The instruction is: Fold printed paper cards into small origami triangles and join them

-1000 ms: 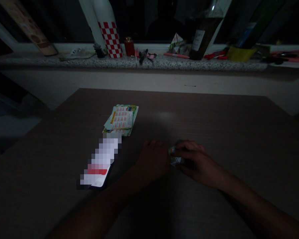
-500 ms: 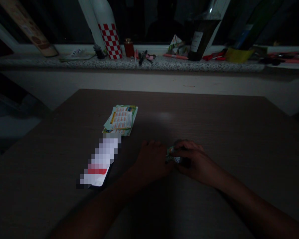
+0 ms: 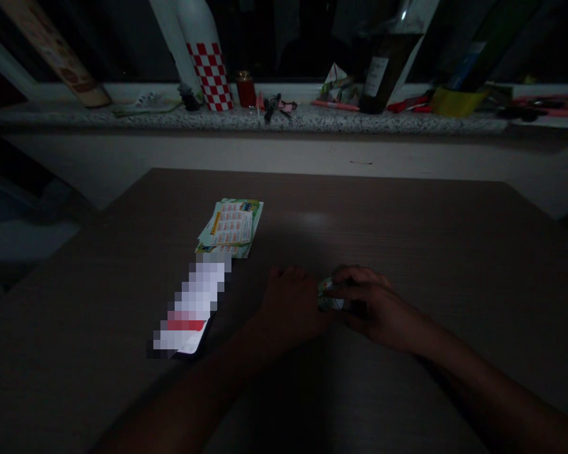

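Note:
A small green and white printed paper (image 3: pixel 330 295), which looks like a scratch card, shows in the gap between my two hands, low over the table. My left hand (image 3: pixel 291 302) lies palm down over its left part, fingers bent and closed, hiding that side. From the right, my right hand (image 3: pixel 372 306) closes index finger and thumb on the paper's right side. Whether its fingertips also hold something small is too dark to tell. Similar printed cards lie in a loose pile (image 3: pixel 231 228) beyond my left hand, and a lit phone (image 3: pixel 194 309) with a blurred screen lies left of it.
The brown wooden table (image 3: pixel 430 233) reaches to the wall below a stone window sill (image 3: pixel 303 118). Along the sill stand a red-and-white checkered bottle (image 3: pixel 211 75), a small red jar (image 3: pixel 245 91), a dark labelled bottle (image 3: pixel 381 75), a yellow holder (image 3: pixel 457 102) and loose pens.
My right hand has shifted very slightly right, and a little more of the printed paper shows between the hands. The card pile and phone have stayed in place.

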`<state>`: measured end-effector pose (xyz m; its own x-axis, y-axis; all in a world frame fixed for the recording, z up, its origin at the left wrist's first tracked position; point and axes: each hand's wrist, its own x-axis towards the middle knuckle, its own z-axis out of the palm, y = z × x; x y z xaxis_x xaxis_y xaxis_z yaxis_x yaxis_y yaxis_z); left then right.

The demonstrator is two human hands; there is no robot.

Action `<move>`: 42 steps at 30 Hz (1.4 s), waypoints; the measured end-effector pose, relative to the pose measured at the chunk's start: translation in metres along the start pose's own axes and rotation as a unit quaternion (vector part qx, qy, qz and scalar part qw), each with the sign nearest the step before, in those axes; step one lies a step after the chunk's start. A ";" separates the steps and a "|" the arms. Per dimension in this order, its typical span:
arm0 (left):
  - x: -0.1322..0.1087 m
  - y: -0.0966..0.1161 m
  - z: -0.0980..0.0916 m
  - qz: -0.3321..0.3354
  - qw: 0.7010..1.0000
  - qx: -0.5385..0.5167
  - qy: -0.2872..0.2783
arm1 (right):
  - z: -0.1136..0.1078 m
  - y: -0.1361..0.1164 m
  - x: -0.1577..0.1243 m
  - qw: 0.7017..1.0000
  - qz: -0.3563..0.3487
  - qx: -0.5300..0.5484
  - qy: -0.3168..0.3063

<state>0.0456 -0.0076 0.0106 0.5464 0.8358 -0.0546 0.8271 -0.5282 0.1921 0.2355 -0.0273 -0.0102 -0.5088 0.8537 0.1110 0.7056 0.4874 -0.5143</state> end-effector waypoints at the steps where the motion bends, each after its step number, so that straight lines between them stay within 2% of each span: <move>1: 0.001 0.000 -0.001 -0.001 1.000 0.000 -0.002 | 0.000 0.000 0.000 1.000 -0.001 -0.002 0.002; 11: 0.001 -0.021 -0.011 -0.027 0.999 -0.025 -0.025 | 0.001 0.001 0.001 1.000 0.004 -0.008 -0.006; 16: 0.000 -0.028 -0.017 -0.046 0.996 -0.045 -0.061 | -0.001 0.001 0.000 1.000 0.002 -0.011 -0.018; 20: -0.001 -0.034 -0.016 -0.045 0.995 -0.069 -0.064 | -0.003 0.000 -0.001 0.999 -0.005 -0.018 -0.026; 24: -0.007 -0.034 -0.010 -0.020 0.996 -0.084 -0.011 | -0.005 -0.001 -0.003 0.999 -0.011 -0.017 -0.027; 28: -0.013 -0.024 -0.004 0.067 0.992 -0.093 0.045 | -0.006 -0.002 -0.002 0.999 -0.028 -0.007 -0.025; 32: -0.014 -0.018 0.002 0.142 0.984 -0.085 0.069 | -0.007 -0.004 0.001 0.997 -0.058 0.047 -0.010; 37: -0.010 -0.020 0.006 0.179 0.972 -0.087 0.121 | -0.004 -0.004 0.002 0.986 -0.096 0.116 0.069; 42: -0.013 -0.019 0.003 0.178 0.960 -0.132 0.172 | -0.001 -0.003 -0.002 0.975 -0.163 0.042 0.148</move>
<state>0.0230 -0.0088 0.0043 0.6743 0.6337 0.3791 0.5093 -0.7708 0.3827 0.2351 -0.0299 -0.0079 -0.5266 0.6771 0.5141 0.4813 0.7359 -0.4762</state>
